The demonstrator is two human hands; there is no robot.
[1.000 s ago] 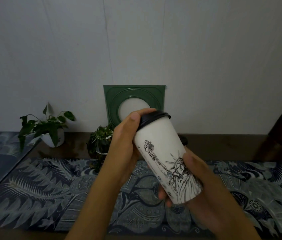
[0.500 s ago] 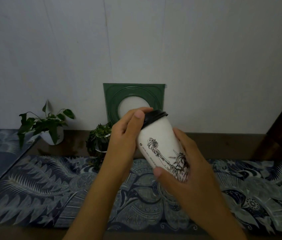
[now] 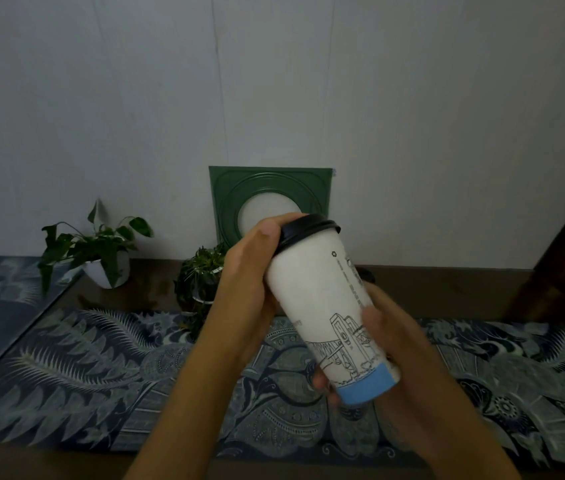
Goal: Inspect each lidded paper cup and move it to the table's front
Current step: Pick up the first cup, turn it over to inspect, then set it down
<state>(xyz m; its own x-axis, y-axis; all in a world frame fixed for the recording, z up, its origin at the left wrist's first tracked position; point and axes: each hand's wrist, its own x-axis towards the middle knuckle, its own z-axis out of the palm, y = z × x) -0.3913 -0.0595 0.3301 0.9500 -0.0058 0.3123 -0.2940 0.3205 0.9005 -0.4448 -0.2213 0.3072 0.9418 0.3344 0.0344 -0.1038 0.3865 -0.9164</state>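
Held in both hands above the table, tilted with the lid up and to the left. Left hand point(image 3: 249, 271) wrapped round the upper part of the paper cup point(image 3: 322, 306), thumb tip pressed against the edge of the black lid point(image 3: 308, 228). Right hand point(image 3: 402, 348) curled round the lower right side, thumb laid across the print, fingertips showing under the base.

Compared with half a second ago: turned about its own axis, so the statue drawing is gone from sight and a line sketch of buildings faces the camera; base now uncovered, with a light blue band round it; right hand lower on the body; left hand in much the same place at the lid.

White wall, small recycling mark and a column of tiny print near the top, too small to read. Lid seated all round as far as visible.

Below, blue patterned cloth point(image 3: 101, 368) over the brown table point(image 3: 447, 289). Far left, leafy plant in a white pot point(image 3: 101, 251); just left of the left hand, a second, bushier plant point(image 3: 201, 275). Against the wall behind the lid, green square frame point(image 3: 267, 188) with a pale round centre.
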